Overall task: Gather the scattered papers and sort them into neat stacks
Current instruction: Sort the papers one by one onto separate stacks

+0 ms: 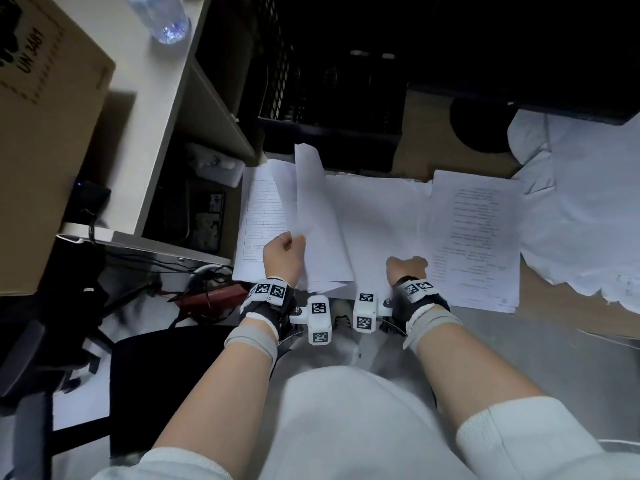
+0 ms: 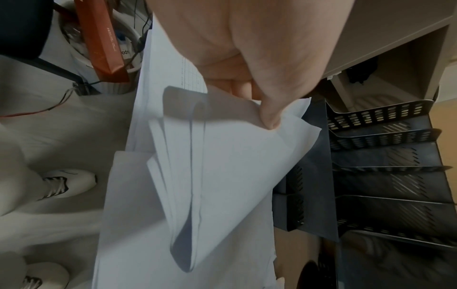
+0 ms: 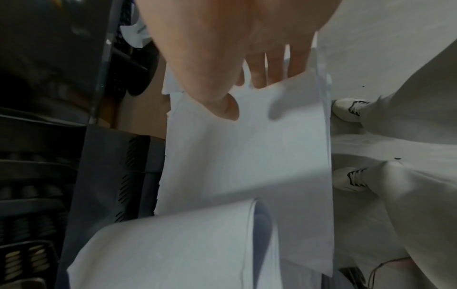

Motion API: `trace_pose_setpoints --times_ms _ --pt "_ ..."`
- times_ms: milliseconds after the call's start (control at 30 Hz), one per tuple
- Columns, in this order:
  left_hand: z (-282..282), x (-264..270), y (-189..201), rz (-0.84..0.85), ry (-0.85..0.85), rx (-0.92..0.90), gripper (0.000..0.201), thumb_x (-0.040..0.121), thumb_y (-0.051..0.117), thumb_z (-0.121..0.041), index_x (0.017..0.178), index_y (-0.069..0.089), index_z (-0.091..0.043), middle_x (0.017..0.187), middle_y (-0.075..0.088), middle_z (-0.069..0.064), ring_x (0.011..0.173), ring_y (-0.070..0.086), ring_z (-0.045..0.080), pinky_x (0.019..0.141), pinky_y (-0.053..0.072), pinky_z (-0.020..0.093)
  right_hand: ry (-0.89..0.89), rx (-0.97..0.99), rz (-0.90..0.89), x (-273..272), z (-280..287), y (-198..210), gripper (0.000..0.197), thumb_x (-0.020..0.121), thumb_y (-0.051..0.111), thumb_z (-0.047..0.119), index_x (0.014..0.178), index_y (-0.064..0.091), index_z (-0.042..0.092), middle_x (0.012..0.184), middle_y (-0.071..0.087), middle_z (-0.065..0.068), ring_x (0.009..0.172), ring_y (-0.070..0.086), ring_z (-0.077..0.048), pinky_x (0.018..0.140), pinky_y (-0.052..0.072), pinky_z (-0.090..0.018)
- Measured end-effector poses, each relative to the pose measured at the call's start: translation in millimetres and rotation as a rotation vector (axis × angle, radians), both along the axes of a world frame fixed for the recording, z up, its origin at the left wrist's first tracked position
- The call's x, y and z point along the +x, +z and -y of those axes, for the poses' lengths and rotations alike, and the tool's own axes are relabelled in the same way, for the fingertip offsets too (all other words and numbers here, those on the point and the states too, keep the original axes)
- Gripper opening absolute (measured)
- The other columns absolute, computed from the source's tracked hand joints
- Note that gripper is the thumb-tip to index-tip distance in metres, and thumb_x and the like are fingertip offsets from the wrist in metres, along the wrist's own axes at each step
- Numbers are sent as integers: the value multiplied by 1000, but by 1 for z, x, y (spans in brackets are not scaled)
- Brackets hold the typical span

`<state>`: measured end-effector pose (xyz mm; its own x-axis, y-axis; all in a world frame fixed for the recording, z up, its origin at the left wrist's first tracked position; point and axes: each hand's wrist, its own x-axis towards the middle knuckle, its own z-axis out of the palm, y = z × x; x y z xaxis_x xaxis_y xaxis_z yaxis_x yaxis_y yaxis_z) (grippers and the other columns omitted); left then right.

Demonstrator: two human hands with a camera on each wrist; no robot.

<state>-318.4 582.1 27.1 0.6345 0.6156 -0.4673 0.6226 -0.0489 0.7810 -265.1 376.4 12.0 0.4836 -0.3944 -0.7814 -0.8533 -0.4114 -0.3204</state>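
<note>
White papers lie spread on the floor in the head view. My left hand (image 1: pixel 294 240) pinches the near corner of a few blank sheets (image 1: pixel 311 202) and holds them lifted and curled; in the left wrist view the thumb (image 2: pixel 269 121) presses on those curled sheets (image 2: pixel 222 176). Beneath them lies a printed form sheet (image 1: pixel 259 216). My right hand (image 1: pixel 412 263) grips the near edge of the blank middle stack (image 1: pixel 377 220), thumb (image 3: pixel 222 109) on top of that stack (image 3: pixel 247 156) and fingers under it. A stack of printed text pages (image 1: pixel 478 237) lies just right.
Black mesh letter trays (image 1: pixel 329 98) stand just beyond the papers. A desk shelf (image 1: pixel 166 98) with a cardboard box (image 1: pixel 45 116) and a water bottle (image 1: pixel 162 19) is at the left. Cables and a red box (image 1: pixel 214 296) lie near my left wrist. More white sheets (image 1: pixel 581 220) spread at the right.
</note>
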Motion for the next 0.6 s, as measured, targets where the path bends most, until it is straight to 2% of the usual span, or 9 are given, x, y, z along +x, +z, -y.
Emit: trace_pose_setpoints --times_ms 67,100,167,267,333,400,467,533,600 --pt "3 3 5 3 -27 -13 30 88 59 -19 65 47 -4 61 34 3 62 30 16 59 26 29 43 -51 105 1 -1 10 72 86 61 22 150 29 12 150 38 -13 135 38 -34 107 36 -42" --pt "5 4 7 10 -42 -26 30 88 60 -20 65 48 -3 61 35 3 62 30 16 59 26 30 69 -3 183 4 -2 16 70 85 63 22 148 33 15 150 40 -10 135 39 -31 108 36 -42" --pt "11 7 11 29 -72 -73 33 87 62 -24 69 55 2 62 40 2 62 33 16 61 29 29 100 261 285 10 -8 28 56 86 66 19 139 49 19 137 55 -4 126 52 -25 104 43 -39" --pt "20 13 16 75 -116 -180 36 85 66 -33 76 65 1 66 52 5 65 42 16 63 35 31 201 600 221 15 -21 54 38 88 69 18 126 64 22 116 68 3 114 62 -20 100 50 -40" --pt "25 19 17 128 -158 -263 34 91 67 -32 69 64 -6 65 51 6 65 42 18 63 34 34 249 672 201 19 -24 66 42 89 70 22 130 61 23 117 67 8 112 62 -15 100 49 -41" --pt "29 25 21 148 -195 -295 33 98 64 -25 65 66 -17 63 56 1 64 47 17 64 39 32 295 703 162 23 -25 72 57 86 74 30 138 52 24 125 64 10 115 60 -12 101 48 -42" --pt "33 31 26 166 -206 -334 29 100 62 -21 73 71 -20 64 65 -7 63 57 11 64 46 29 320 721 138 25 -23 75 68 80 79 35 140 48 27 129 63 12 117 61 -12 101 48 -43" --pt "38 34 28 170 -177 -379 19 101 61 -20 87 73 -18 71 71 -10 67 64 5 67 53 26 335 735 137 26 -19 77 61 80 80 33 133 50 32 128 63 13 115 62 -10 99 50 -41" --pt "43 34 31 168 -147 -435 14 100 62 -23 103 74 -15 87 77 -5 76 69 6 76 58 28 356 754 148 24 -17 82 50 85 76 27 126 51 40 123 64 17 108 63 -2 84 55 -29"
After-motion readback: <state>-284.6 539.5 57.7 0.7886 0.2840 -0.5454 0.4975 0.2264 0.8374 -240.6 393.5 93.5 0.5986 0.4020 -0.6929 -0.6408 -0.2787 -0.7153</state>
